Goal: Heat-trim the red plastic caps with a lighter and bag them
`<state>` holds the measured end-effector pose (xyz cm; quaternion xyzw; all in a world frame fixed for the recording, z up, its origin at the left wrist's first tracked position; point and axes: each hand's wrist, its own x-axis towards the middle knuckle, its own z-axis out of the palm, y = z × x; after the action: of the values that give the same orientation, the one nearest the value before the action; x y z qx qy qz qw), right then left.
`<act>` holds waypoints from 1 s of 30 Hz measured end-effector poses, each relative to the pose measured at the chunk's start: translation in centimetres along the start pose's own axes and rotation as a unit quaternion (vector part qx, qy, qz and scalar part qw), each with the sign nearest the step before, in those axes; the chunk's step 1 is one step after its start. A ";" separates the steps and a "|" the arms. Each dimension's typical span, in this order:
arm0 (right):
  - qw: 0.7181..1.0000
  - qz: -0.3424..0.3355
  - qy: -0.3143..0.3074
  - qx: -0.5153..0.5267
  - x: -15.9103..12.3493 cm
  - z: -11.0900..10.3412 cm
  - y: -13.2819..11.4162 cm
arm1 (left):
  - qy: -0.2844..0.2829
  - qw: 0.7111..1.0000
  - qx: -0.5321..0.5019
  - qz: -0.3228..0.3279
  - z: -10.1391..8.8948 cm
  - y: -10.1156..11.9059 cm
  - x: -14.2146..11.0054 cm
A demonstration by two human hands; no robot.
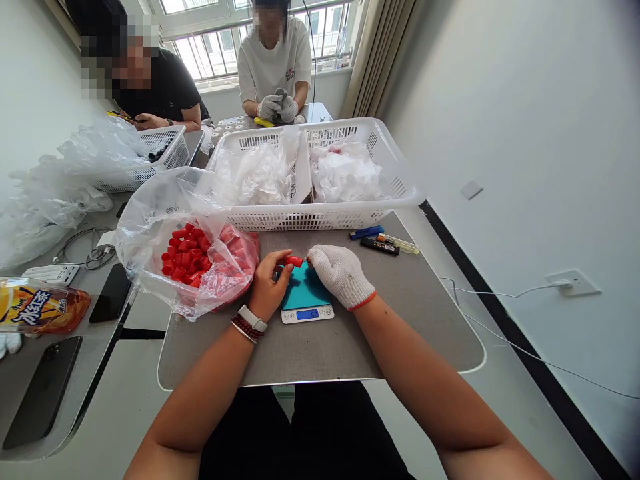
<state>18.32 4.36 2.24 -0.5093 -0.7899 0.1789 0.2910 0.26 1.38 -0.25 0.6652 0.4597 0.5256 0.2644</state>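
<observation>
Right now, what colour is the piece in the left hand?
Red: the piece in the left hand, clearest in the head view.

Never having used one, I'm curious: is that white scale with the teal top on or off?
The white scale is on: its small blue display glows and shows digits.

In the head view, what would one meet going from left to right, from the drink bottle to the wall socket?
Drink bottle, clear bag of red pieces, bare left hand, held red piece, gloved right hand, orange-ended clear item, wall socket.
</observation>
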 end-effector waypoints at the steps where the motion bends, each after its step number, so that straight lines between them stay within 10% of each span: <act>1: 1.000 0.000 0.001 0.000 0.0 0.0 0.0 | -0.002 1.000 -0.011 -0.004 0.0 0.0 0.0; 30: 0.999 -0.008 -0.033 -0.018 0.0 -0.2 -0.3 | 0.039 0.985 -0.109 -0.127 0.5 -0.1 -0.2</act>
<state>18.21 4.27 2.53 -0.5017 -0.8063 0.1788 0.2574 0.69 1.33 -0.58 0.5481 0.4903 0.5600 0.3815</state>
